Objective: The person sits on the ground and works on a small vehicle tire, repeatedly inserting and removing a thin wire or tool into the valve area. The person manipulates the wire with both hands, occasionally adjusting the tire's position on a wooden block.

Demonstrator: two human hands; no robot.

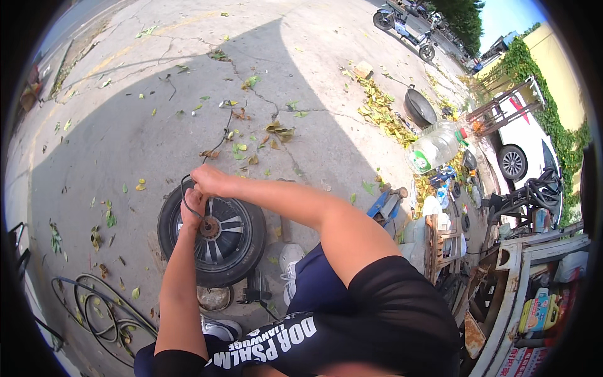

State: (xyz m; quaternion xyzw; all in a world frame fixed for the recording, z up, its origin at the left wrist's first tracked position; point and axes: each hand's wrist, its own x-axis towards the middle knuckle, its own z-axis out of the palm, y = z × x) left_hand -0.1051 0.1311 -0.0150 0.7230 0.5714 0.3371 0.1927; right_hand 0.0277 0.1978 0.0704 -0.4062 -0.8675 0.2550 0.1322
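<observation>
A wheel [242,254] with a black tyre and a dark, silver-spoked hub lies flat on the concrete in front of me. From its rusty centre a thin black cable [224,136] loops up to my hands and trails away over the ground beyond. My left hand [194,208] is closed on the cable above the wheel's upper left part. Touching it, my right hand [211,181] is closed on the cable too, at the tyre's far edge. The fingertips are partly hidden by the hands themselves.
A coiled hose [100,311] lies at the left. By my shoes are a round metal lid [214,298] and a black clamp-like tool [254,289]. To the right stand a plastic bottle [436,147], a black basin [419,107] and a rusty metal rack [512,301]. A scooter [405,28] is parked farther off.
</observation>
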